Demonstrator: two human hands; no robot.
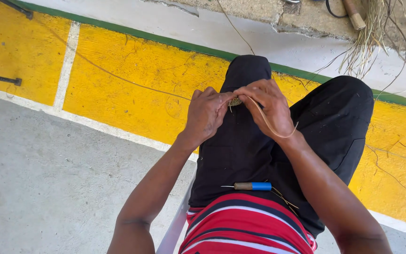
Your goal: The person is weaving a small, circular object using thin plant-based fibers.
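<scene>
- Woven coil (pixel 234 101), small and straw-coloured, is sitting between the two hands above the person's lap, over the black trousers (pixel 240 155).
- Left hand (pixel 206 114) is pinching the coil from its left side, its fingers (pixel 222 106) pressed together on the edge of the piece.
- Right hand (pixel 268 107) is gripping the coil from the other side, fingers curled tight on it and on a thin pale strand (pixel 271 127).
- That strand is looping down from the coil, across the back of the right hand, and curling up again beside the wrist.
- An awl (pixel 250 186) with a wooden shaft, a blue handle end and a thin metal point is lying across the lap, well below the hands, its point facing the person's left.
- A few loose fibres (pixel 285 200) are lying just beside the awl's blue end.
- A red, black and white striped shirt (pixel 245 230) is filling the bottom of the view.
- The person is sitting on a white chair (pixel 175 230), whose edge is showing beside the left thigh.
- Under the legs, a yellow painted floor (pixel 132 80) with white lines and a green border is meeting bare grey concrete (pixel 48 178).
- A bundle of dry grass (pixel 370 42) is lying on the ground past the knees, well apart from the hands.
</scene>
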